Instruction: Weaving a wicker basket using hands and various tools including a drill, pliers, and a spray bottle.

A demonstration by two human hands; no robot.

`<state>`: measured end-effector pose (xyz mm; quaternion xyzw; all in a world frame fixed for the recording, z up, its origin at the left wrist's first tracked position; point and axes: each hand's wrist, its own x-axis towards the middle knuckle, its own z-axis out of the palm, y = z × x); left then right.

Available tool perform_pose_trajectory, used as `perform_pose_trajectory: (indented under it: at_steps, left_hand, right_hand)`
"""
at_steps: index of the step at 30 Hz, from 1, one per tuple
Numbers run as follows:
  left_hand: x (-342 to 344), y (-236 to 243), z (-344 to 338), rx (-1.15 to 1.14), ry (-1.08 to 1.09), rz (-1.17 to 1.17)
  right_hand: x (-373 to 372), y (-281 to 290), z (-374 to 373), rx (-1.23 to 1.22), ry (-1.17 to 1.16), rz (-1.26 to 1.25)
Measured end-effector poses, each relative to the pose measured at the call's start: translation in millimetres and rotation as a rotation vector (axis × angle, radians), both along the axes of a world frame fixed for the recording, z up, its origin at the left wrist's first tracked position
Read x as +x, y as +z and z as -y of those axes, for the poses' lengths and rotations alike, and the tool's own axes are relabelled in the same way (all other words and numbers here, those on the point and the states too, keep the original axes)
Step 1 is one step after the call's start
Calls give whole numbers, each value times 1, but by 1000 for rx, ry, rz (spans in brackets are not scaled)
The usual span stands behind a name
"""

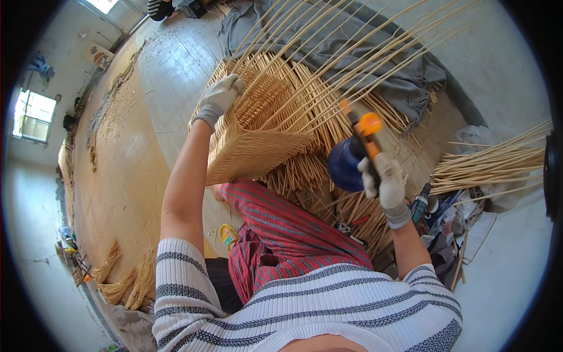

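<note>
My gloved left hand (219, 97) grips the upper left edge of a woven tan basket (258, 152), tilted on its side, with many long loose rods (346, 70) fanning out from it to the upper right. My gloved right hand (384, 176) holds a black-and-orange tool (360, 126) with a round orange knob, right of the basket. A blue rounded object (343, 164) is against the tool; whether they are joined I cannot tell.
Piles of cane (487, 170) lie under and right of the basket. A grey cloth (393, 82) is behind. A drill (420, 202), plastic bags and pliers lie at my right. A yellow slipper (227, 234) and straw bundles (108, 264) are on the left floor. My legs fill the lower middle.
</note>
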<state>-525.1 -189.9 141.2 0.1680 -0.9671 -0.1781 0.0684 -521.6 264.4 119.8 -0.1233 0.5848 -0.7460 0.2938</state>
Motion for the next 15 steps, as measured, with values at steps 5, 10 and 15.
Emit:
perform_pose_trajectory:
  at_steps: [5,10,15]
  left_hand:
    - [67,-3,-43,403,-44,-215]
    - [138,-44,-116,-113,-168,-159]
    - [120,-45,-98,-78,-142,-188]
  right_hand:
    - [31,-51,6,119,204,223]
    - [35,-82,7,92,115,346]
    - [22,-73,-25,-5,-145,174]
